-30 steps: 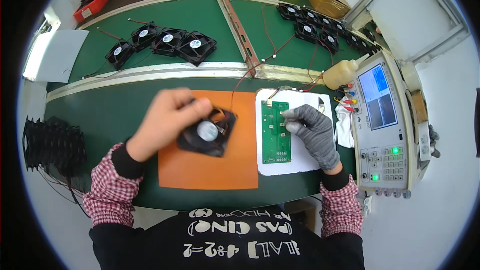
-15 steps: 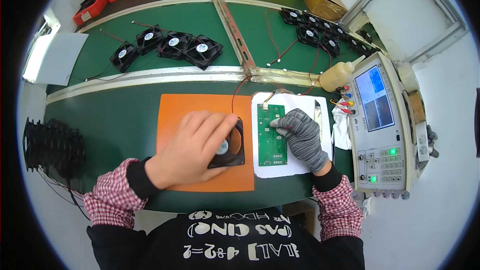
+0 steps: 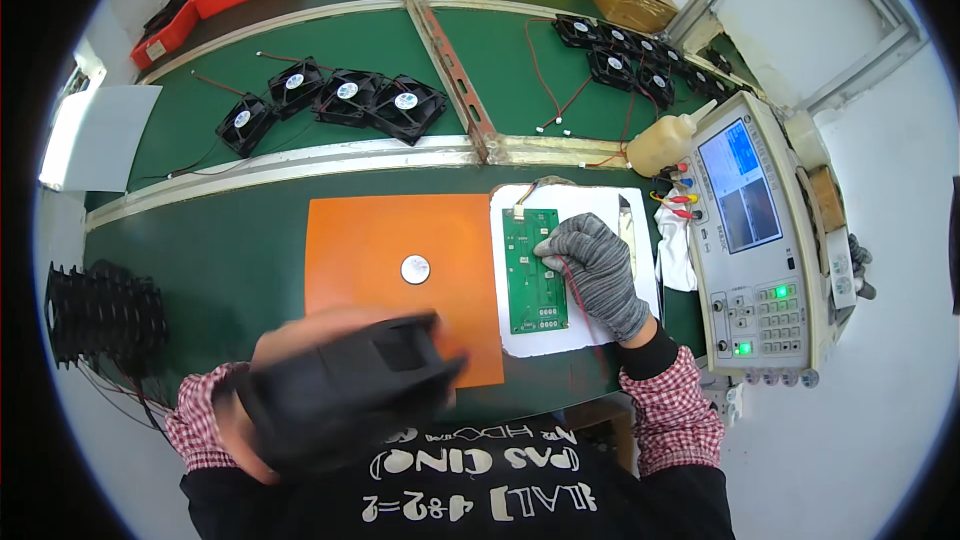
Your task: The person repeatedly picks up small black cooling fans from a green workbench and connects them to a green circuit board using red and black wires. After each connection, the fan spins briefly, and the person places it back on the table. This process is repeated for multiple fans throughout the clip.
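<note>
My left hand (image 3: 315, 328) grips a black cooling fan (image 3: 345, 390), raised above the table's front edge. It is tilted, looks large and is blurred by motion. My right hand (image 3: 595, 265), in a grey striped glove, has its fingertips pinched together at the green circuit board (image 3: 530, 290). A thin red wire (image 3: 574, 285) runs from those fingertips down over the glove; its end is hidden. The board lies on a white pad (image 3: 540, 343), with a cable plugged in at its top. Bare on the orange mat (image 3: 400, 230) lies a round silvery disc (image 3: 415, 269).
A stack of black fans (image 3: 105, 310) stands at the left. More fans (image 3: 345, 95) lie beyond the metal rail (image 3: 380, 153), others (image 3: 615, 65) at the far right. A beige squeeze bottle (image 3: 660, 145) stands beside a test instrument (image 3: 750, 240) with a lit screen.
My left hand has lifted the fan off the orange mat and brought it toward me, uncovering the silvery disc. The red wire now trails over my right glove, which stays at the board.
</note>
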The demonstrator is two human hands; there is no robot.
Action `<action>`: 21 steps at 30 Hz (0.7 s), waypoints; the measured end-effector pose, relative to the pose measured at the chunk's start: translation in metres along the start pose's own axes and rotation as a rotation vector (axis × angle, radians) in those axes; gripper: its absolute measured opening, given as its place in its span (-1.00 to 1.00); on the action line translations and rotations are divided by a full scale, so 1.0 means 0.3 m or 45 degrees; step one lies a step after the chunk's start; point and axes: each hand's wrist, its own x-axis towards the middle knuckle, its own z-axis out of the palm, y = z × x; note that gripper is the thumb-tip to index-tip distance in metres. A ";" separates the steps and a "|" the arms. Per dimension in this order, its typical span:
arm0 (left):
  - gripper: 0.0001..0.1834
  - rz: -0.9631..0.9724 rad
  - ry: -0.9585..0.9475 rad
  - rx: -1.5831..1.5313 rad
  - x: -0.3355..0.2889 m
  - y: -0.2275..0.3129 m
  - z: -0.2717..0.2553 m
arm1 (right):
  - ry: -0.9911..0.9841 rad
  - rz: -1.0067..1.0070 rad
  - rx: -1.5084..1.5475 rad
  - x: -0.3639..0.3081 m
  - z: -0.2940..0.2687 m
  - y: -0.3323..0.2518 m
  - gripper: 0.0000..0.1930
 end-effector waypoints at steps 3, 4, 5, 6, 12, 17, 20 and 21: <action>0.01 0.547 0.327 1.098 0.052 -0.031 0.010 | 0.006 -0.008 -0.054 0.003 0.005 -0.011 -0.80; -0.06 0.575 0.264 1.291 0.092 -0.027 0.015 | 0.001 -0.013 -0.091 0.007 0.009 -0.023 -0.80; -0.13 0.613 0.197 1.474 0.145 -0.025 0.029 | 0.000 -0.015 -0.141 0.010 0.002 -0.044 -0.80; -0.14 0.661 0.201 1.433 0.210 -0.051 0.023 | -0.001 -0.015 -0.192 0.011 -0.003 -0.055 -0.79; -0.46 0.270 0.599 1.685 0.481 -0.361 -0.151 | 0.244 0.284 0.314 0.007 -0.015 -0.049 -0.89; -0.80 0.046 0.330 1.918 0.422 -0.483 -0.326 | 0.483 0.092 0.247 0.010 -0.022 -0.029 -0.77; -0.87 0.261 0.096 1.716 0.386 -0.366 -0.215 | 0.459 -0.101 -0.058 0.008 -0.048 -0.068 -0.56; -0.89 0.404 -0.054 1.634 0.357 -0.312 -0.150 | 0.452 -0.151 -0.129 0.016 -0.053 -0.098 -0.51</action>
